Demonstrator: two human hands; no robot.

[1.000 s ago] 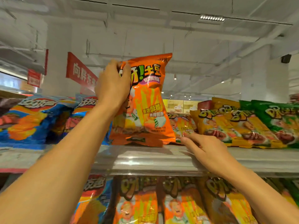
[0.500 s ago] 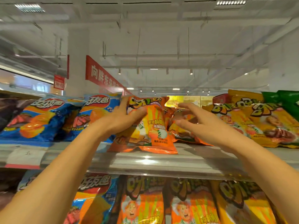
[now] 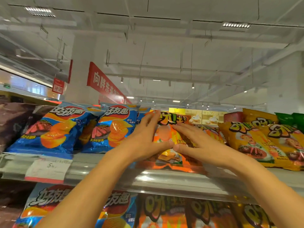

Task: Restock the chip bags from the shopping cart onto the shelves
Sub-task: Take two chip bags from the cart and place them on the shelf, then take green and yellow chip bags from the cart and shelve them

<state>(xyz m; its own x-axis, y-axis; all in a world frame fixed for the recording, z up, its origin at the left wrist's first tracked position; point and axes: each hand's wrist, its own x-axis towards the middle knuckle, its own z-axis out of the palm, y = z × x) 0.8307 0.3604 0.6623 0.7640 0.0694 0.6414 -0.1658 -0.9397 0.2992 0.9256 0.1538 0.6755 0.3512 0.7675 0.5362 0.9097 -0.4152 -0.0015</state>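
An orange chip bag (image 3: pixel 171 155) leans back on the top shelf (image 3: pixel 148 180), between blue bags and yellow bags. My left hand (image 3: pixel 144 139) lies flat on the bag's left side, fingers straight and pointing up toward its top edge. My right hand (image 3: pixel 195 142) presses on the bag's right side with straight fingers. The two thumbs nearly meet over the bag's middle. More orange bags sit behind it, mostly hidden. The shopping cart is out of view.
Blue chip bags (image 3: pixel 113 129) fill the shelf to the left, with dark bags (image 3: pixel 14 122) beyond them. Yellow bags (image 3: pixel 256 142) and green bags (image 3: pixel 292 119) stand to the right. The lower shelf holds blue bags (image 3: pixel 49 206) and orange bags (image 3: pixel 166 213). A price tag (image 3: pixel 47 168) hangs on the shelf rail.
My left hand lowered the orange bag from upright in the air onto the shelf and released its grip. My right hand moved up from the shelf rail. Both palms now press on the bag.
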